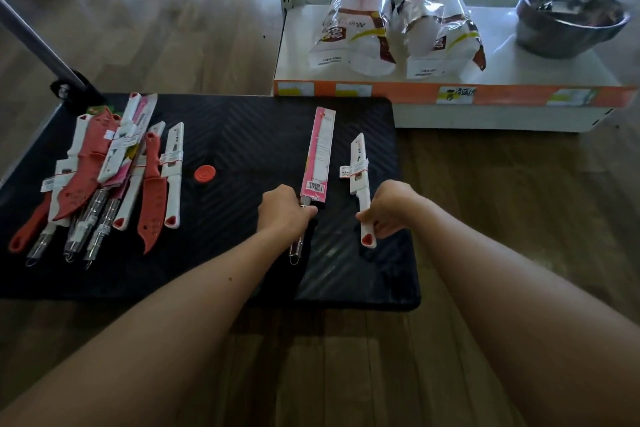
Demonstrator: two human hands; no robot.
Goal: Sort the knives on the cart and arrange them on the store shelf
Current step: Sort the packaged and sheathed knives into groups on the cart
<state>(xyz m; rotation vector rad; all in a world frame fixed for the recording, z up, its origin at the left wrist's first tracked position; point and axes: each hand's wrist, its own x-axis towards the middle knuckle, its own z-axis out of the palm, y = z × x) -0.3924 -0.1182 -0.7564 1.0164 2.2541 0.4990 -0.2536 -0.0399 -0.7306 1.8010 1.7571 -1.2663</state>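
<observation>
On the black cart deck (242, 135), my left hand (284, 210) grips the steel handle of a long knife in a pink card sleeve (320, 152). My right hand (391, 206) pinches the white handle of a white sheathed knife (358, 166) beside it. Both knives lie pointing away from me on the right half of the deck. A pile of several knives (110, 170) lies on the left half: white sheathed, red sheathed, and steel-handled ones in pink sleeves. The store shelf (512, 94) stands beyond the cart's right corner.
Two foil snack bags (398, 31) and a steel bowl (568, 21) sit on the low shelf with its orange price strip. A red round cap (204, 173) lies mid-deck. The cart's handle post (41, 45) rises at the far left. Wooden floor surrounds the cart.
</observation>
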